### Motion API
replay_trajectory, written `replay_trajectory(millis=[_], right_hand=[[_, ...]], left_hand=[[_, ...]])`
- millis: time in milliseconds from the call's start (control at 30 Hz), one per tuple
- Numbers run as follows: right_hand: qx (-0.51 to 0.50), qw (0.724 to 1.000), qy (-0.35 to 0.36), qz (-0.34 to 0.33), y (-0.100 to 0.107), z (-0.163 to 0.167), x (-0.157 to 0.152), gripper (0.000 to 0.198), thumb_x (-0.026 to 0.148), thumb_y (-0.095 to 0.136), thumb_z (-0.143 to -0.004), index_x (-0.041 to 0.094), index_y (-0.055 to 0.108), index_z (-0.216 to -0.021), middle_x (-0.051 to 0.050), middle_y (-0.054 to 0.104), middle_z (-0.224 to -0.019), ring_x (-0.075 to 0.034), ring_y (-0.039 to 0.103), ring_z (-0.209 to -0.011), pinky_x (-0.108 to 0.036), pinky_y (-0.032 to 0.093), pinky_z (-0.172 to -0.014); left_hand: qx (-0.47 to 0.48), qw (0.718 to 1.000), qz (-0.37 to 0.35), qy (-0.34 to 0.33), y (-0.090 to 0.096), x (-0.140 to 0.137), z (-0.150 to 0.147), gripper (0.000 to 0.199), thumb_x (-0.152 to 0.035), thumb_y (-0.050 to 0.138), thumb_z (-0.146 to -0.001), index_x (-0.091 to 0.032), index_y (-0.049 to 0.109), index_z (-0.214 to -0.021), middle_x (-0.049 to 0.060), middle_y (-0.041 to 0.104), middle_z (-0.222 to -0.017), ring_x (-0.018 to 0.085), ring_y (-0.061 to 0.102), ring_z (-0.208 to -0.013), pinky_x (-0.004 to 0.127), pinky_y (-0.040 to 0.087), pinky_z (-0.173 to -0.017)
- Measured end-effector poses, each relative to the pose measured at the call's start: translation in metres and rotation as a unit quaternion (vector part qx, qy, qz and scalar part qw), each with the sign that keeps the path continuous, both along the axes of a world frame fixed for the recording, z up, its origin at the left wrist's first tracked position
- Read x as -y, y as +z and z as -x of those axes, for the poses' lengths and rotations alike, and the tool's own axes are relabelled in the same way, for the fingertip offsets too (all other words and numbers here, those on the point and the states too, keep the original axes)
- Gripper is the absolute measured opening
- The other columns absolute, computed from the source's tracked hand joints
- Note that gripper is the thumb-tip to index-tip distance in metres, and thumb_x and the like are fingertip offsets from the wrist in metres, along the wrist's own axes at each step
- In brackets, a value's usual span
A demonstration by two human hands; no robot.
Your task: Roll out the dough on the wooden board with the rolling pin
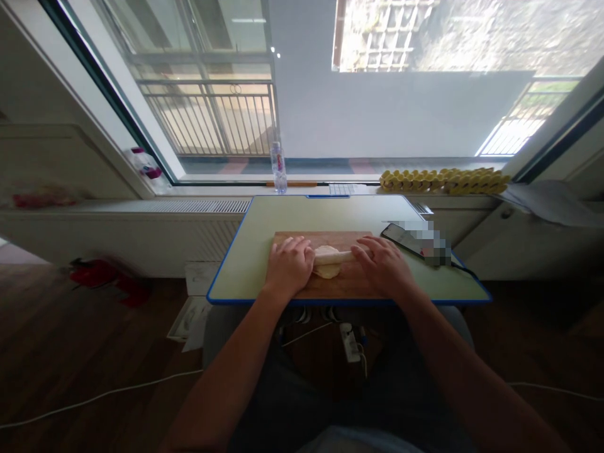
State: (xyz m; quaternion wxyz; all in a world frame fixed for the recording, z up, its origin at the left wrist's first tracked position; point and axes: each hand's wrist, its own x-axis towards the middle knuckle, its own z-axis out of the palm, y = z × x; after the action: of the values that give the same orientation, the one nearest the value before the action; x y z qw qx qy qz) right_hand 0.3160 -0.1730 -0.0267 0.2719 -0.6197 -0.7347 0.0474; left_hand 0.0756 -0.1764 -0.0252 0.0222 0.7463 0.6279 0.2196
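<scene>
A pale rolling pin (336, 257) lies crosswise over a flat piece of dough (327, 271) on a wooden board (346, 288). My left hand (290, 264) rests over the pin's left end, its fingers curled forward and hiding that end. Around the right end, the fingers of my right hand (383, 259) are bent over the pin. Dough shows both above and below the pin, between my two hands. The board sits near the front edge of a small light table with a blue rim (236, 277).
A phone (403, 240), partly pixelated, lies on the table to the right with a cable. On the windowsill stand a clear bottle (278, 168) and a row of yellow objects (443, 181). A power strip (350, 343) is below the table, and a white cable (117, 391) crosses the floor.
</scene>
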Motion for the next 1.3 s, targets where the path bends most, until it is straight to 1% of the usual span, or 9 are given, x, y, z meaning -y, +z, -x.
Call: replay_trajectory(millis=[133, 267, 400, 533, 633, 733, 967, 1167, 1300], right_hand=[[-0.019, 1.000, 0.018, 0.015, 0.001, -0.002, 0.004, 0.047, 0.053, 0.047, -0.102, 0.025, 0.077, -0.125, -0.008, 0.070, -0.139, -0.030, 0.059, -0.135, -0.048, 0.041, -0.119], [-0.016, 0.999, 0.033, 0.002, 0.004, 0.003, -0.003, 0.044, 0.050, 0.048, -0.103, 0.023, 0.077, -0.123, -0.009, 0.072, -0.135, -0.028, 0.060, -0.131, -0.043, 0.042, -0.118], [-0.010, 0.999, 0.050, 0.000, 0.005, 0.003, -0.013, 0.044, 0.047, 0.043, -0.107, 0.022, 0.077, -0.120, -0.009, 0.072, -0.132, -0.026, 0.061, -0.128, -0.038, 0.039, -0.118], [-0.003, 1.000, 0.024, -0.005, 0.006, -0.004, -0.021, 0.049, 0.052, 0.039, -0.108, 0.022, 0.076, -0.122, -0.010, 0.071, -0.133, -0.028, 0.060, -0.126, -0.040, 0.039, -0.114], [0.016, 0.998, 0.053, 0.023, 0.005, -0.007, -0.021, 0.047, 0.051, 0.042, -0.108, 0.022, 0.077, -0.115, -0.011, 0.074, -0.127, -0.028, 0.059, -0.126, -0.041, 0.038, -0.112], [0.014, 0.996, 0.083, 0.000, 0.006, -0.006, -0.016, 0.045, 0.051, 0.043, -0.108, 0.021, 0.077, -0.113, -0.011, 0.074, -0.126, -0.030, 0.059, -0.123, -0.046, 0.040, -0.109], [0.001, 0.993, 0.117, 0.001, 0.003, -0.020, -0.001, 0.050, 0.053, 0.035, -0.110, 0.023, 0.075, -0.113, -0.011, 0.072, -0.133, -0.033, 0.052, -0.131, -0.058, 0.035, -0.114], [-0.039, 0.994, 0.103, -0.002, -0.010, -0.019, -0.005, 0.044, 0.050, 0.039, -0.111, 0.022, 0.073, -0.114, -0.010, 0.071, -0.134, -0.029, 0.053, -0.134, -0.057, 0.031, -0.119], [-0.049, 0.993, 0.107, -0.004, -0.013, -0.020, -0.009, 0.038, 0.046, 0.045, -0.110, 0.023, 0.075, -0.110, -0.007, 0.074, -0.129, -0.026, 0.057, -0.132, -0.050, 0.036, -0.118]], left_hand=[[0.006, 1.000, 0.005, 0.005, -0.004, 0.011, 0.002, 0.043, -0.035, 0.038, -0.106, -0.026, 0.069, -0.135, 0.004, 0.064, -0.151, 0.028, 0.053, -0.143, 0.055, 0.032, -0.125], [0.005, 1.000, -0.001, 0.008, -0.004, 0.015, 0.004, 0.042, -0.034, 0.036, -0.106, -0.026, 0.073, -0.125, 0.004, 0.070, -0.142, 0.025, 0.059, -0.137, 0.049, 0.038, -0.122], [-0.005, 1.000, -0.011, 0.020, 0.011, 0.003, 0.003, 0.042, -0.031, 0.037, -0.106, -0.023, 0.075, -0.120, 0.005, 0.072, -0.140, 0.024, 0.062, -0.134, 0.044, 0.041, -0.119], [-0.019, 0.999, -0.020, 0.044, 0.023, -0.018, -0.007, 0.042, -0.030, 0.038, -0.104, -0.023, 0.076, -0.121, 0.003, 0.072, -0.141, 0.022, 0.060, -0.137, 0.039, 0.042, -0.120], [-0.019, 0.998, -0.003, 0.063, 0.011, -0.024, -0.007, 0.042, -0.029, 0.039, -0.101, -0.025, 0.077, -0.118, 0.002, 0.073, -0.139, 0.021, 0.064, -0.133, 0.036, 0.046, -0.118], [0.009, 0.997, -0.030, 0.065, -0.001, -0.020, 0.003, 0.043, -0.029, 0.039, -0.097, -0.024, 0.079, -0.113, 0.003, 0.076, -0.133, 0.022, 0.067, -0.129, 0.036, 0.047, -0.119], [0.043, 0.996, -0.073, 0.031, 0.011, -0.015, 0.001, 0.041, -0.030, 0.043, -0.090, -0.024, 0.079, -0.109, 0.004, 0.077, -0.130, 0.023, 0.067, -0.129, 0.039, 0.045, -0.122], [0.012, 0.999, -0.036, 0.015, 0.008, -0.026, 0.005, 0.043, -0.031, 0.038, -0.090, -0.021, 0.078, -0.104, 0.006, 0.079, -0.125, 0.023, 0.068, -0.125, 0.036, 0.047, -0.119], [0.002, 1.000, -0.028, -0.011, 0.009, -0.023, 0.005, 0.044, -0.030, 0.037, -0.093, -0.020, 0.078, -0.105, 0.007, 0.079, -0.124, 0.023, 0.069, -0.123, 0.035, 0.047, -0.117]])
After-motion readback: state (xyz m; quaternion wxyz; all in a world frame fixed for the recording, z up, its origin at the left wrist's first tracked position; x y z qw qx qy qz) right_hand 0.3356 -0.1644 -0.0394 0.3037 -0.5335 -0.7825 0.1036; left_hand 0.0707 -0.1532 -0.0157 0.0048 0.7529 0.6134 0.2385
